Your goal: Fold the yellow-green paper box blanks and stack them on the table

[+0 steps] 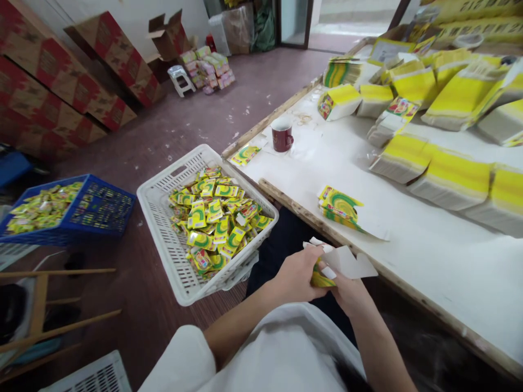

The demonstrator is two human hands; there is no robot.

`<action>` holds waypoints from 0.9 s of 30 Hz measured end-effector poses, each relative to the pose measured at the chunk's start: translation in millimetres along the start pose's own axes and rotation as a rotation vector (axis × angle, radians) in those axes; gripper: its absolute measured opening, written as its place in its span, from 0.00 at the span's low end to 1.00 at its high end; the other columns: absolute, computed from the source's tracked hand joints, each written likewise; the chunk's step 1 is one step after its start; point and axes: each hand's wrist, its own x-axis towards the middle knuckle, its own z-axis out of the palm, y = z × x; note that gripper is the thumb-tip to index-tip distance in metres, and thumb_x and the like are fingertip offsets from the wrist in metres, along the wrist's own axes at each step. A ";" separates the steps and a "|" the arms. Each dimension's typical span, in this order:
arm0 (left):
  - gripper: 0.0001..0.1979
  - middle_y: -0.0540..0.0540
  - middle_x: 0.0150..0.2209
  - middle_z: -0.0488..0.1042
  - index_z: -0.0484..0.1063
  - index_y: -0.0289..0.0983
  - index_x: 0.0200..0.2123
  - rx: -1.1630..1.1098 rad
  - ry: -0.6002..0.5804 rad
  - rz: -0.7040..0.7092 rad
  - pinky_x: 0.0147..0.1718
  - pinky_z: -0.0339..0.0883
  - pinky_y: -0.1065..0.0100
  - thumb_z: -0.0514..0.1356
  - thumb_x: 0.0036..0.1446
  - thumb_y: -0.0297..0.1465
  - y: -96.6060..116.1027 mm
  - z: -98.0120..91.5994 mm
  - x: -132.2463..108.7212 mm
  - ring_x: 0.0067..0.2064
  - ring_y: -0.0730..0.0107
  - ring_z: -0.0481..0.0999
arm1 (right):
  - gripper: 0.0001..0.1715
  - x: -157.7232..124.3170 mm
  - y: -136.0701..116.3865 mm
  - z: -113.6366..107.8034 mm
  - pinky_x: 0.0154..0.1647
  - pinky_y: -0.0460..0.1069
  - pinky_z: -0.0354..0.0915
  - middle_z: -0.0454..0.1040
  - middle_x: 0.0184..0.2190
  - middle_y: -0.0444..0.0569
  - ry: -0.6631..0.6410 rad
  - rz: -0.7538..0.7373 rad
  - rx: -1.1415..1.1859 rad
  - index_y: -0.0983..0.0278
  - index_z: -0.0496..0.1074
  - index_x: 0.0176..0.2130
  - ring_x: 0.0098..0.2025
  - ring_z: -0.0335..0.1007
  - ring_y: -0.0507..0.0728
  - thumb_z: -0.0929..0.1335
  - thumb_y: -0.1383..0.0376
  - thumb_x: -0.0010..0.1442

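Just off the table's near edge, my left hand [299, 274] and my right hand [350, 291] both grip one small card box [321, 277], yellow and green outside with white flaps standing out to the right. My fingers are closed around it, and part of the box is hidden behind them. On the table ahead lies a small stack of flat yellow-green box blanks [339, 206], one sheet slid toward me. To my left stands a white plastic crate [161, 234] holding many folded yellow-green packets [220, 228].
A maroon mug [281, 136] and a loose yellow card [245, 155] sit near the table's left edge. Bundled yellow blanks [453, 177] cover the far right. A blue crate [102, 204] of packets, a wooden chair frame [38, 305] and red-brown cartons [61, 71] are on the left.
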 end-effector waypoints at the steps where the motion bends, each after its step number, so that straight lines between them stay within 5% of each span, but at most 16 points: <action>1: 0.36 0.37 0.56 0.71 0.60 0.39 0.59 0.019 0.015 0.017 0.52 0.72 0.55 0.70 0.48 0.34 -1.4 1.5 -0.5 0.53 0.51 0.76 | 0.34 0.7 1.4 -0.1 0.57 0.61 0.72 0.77 0.55 0.56 0.003 0.037 0.034 0.58 0.69 0.57 0.56 0.75 0.66 0.76 0.51 0.55; 6: 0.27 0.42 0.48 0.73 0.63 0.40 0.51 0.019 0.025 -0.012 0.45 0.73 0.60 0.68 0.48 0.34 -0.2 -3.5 2.8 0.47 0.57 0.77 | 0.36 1.5 6.0 -7.1 0.59 0.64 0.71 0.77 0.56 0.56 0.061 -0.066 -0.092 0.58 0.69 0.60 0.57 0.75 0.68 0.72 0.47 0.57; 10: 0.38 0.45 0.42 0.74 0.56 0.39 0.58 -0.026 -0.105 -0.187 0.37 0.73 0.60 0.68 0.45 0.33 4.1 -10.6 8.8 0.39 0.58 0.78 | 0.33 -5.4 3.0 -10.2 0.61 0.60 0.70 0.71 0.63 0.54 -0.053 -0.295 -0.460 0.57 0.64 0.66 0.62 0.71 0.64 0.67 0.54 0.65; 14: 0.47 0.33 0.56 0.67 0.51 0.35 0.62 0.091 -0.018 -0.105 0.48 0.72 0.52 0.68 0.39 0.25 0.8 -8.9 9.8 0.53 0.47 0.74 | 0.29 -6.9 -0.3 -16.4 0.63 0.58 0.69 0.71 0.63 0.51 0.005 -0.521 -0.749 0.55 0.67 0.65 0.63 0.70 0.61 0.63 0.67 0.66; 17: 0.39 0.34 0.57 0.67 0.59 0.37 0.59 0.183 0.075 -0.048 0.55 0.68 0.48 0.67 0.42 0.25 -2.0 -11.5 6.8 0.58 0.45 0.70 | 0.34 -5.6 0.0 -21.8 0.62 0.58 0.70 0.70 0.64 0.54 0.149 -0.632 -0.835 0.55 0.58 0.70 0.63 0.70 0.61 0.62 0.69 0.68; 20: 0.31 0.38 0.50 0.74 0.66 0.38 0.53 0.156 0.097 -0.018 0.53 0.70 0.51 0.70 0.45 0.32 -2.5 -20.8 4.3 0.52 0.49 0.76 | 0.40 -7.3 -0.2 -23.0 0.64 0.61 0.67 0.53 0.73 0.57 0.016 -0.669 -0.959 0.56 0.47 0.73 0.72 0.54 0.66 0.62 0.68 0.68; 22: 0.31 0.39 0.49 0.76 0.69 0.37 0.51 0.143 0.097 0.017 0.53 0.71 0.53 0.72 0.42 0.35 -2.2 -28.2 4.0 0.50 0.50 0.77 | 0.38 -8.7 -2.4 -24.7 0.62 0.61 0.68 0.44 0.75 0.58 -0.112 -0.657 -1.017 0.55 0.50 0.72 0.73 0.50 0.67 0.62 0.68 0.68; 27: 0.31 0.41 0.47 0.80 0.73 0.38 0.51 0.143 0.015 0.021 0.51 0.73 0.58 0.73 0.43 0.40 -0.8 -39.4 6.8 0.47 0.55 0.80 | 0.20 -7.2 -21.0 -42.9 0.60 0.57 0.70 0.59 0.69 0.55 -0.292 -0.616 -1.004 0.53 0.69 0.58 0.66 0.65 0.63 0.62 0.67 0.69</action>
